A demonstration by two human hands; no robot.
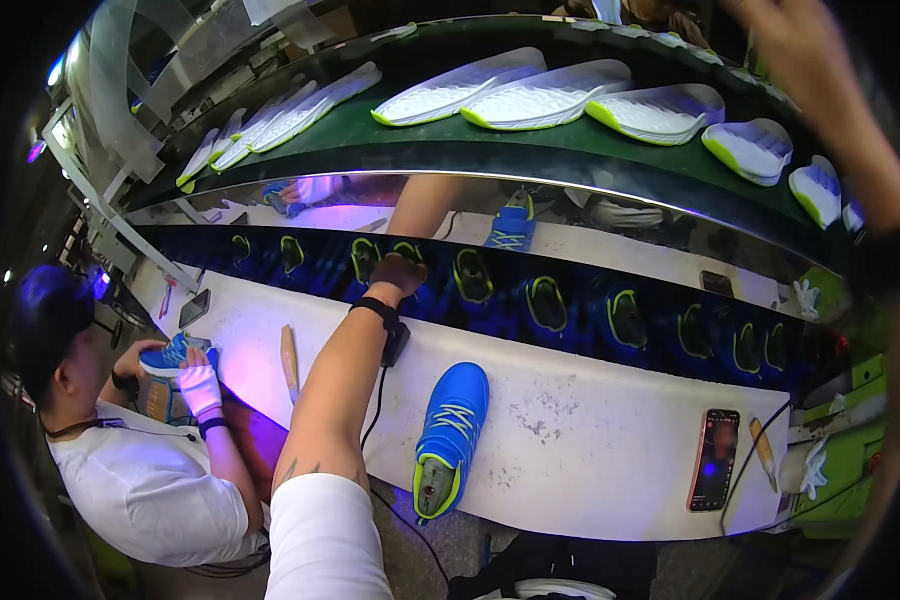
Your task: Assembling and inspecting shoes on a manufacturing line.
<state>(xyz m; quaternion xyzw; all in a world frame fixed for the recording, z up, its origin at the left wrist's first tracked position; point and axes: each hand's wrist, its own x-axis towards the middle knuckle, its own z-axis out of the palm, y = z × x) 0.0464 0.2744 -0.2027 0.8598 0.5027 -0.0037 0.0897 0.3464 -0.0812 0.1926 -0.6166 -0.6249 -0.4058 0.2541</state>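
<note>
On the dark belt [175,244], a lime-rimmed shoe [406,246] is partly covered by the left hand [400,274]; finger closure cannot be told. The right hand [788,35] is raised and blurred, fingers likewise unreadable. The shoe is best gripped squarely, neighbouring shoes [472,277] left unbumped.

**Head-worn fisheye looks down over a blue shoe [457,395]**

The left camera of a head-worn pair looks from above the near side of the blue shoe, facing down and forward across it. The shoe is close; a green conveyor [350,132] lies farther off, beyond it. The wide lens reaches a co-worker [155,485] left of the shoe and a phone [715,460] to its right, bending straight edges toward its rim.
</note>
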